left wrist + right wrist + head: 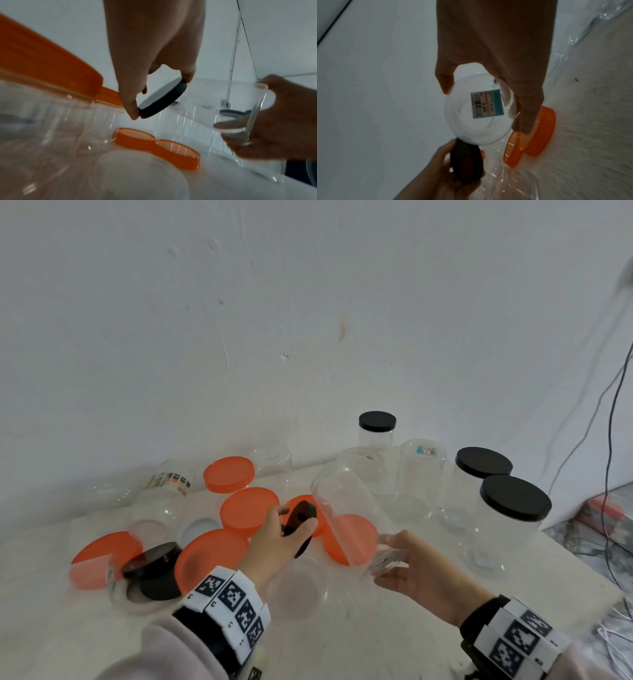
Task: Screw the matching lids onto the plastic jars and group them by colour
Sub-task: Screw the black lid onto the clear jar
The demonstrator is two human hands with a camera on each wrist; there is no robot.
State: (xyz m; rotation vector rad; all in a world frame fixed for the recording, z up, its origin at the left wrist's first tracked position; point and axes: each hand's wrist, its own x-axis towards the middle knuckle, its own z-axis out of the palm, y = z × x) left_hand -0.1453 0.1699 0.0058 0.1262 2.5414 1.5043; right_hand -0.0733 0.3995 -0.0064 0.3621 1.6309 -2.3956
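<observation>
My left hand (296, 518) pinches a black lid (301, 513) by its rim, tilted on edge, above the table's middle. In the left wrist view the black lid (163, 98) sits between thumb and fingers. Just right of it, my right hand (385, 559) grips the base of a clear lidless jar (346, 508), tilted with its mouth pointing away and left, close to the lid. The right wrist view shows the jar's base (479, 112) with a price sticker, and the black lid (465, 162) below it. Several orange lids (248, 510) lie around.
Three clear jars with black lids (515, 498) stand at the right. Open clear jars (419, 474) stand by the wall. Two more black lids (152, 559) lie at the left among clear jars. Cables hang at the right table edge (582, 563).
</observation>
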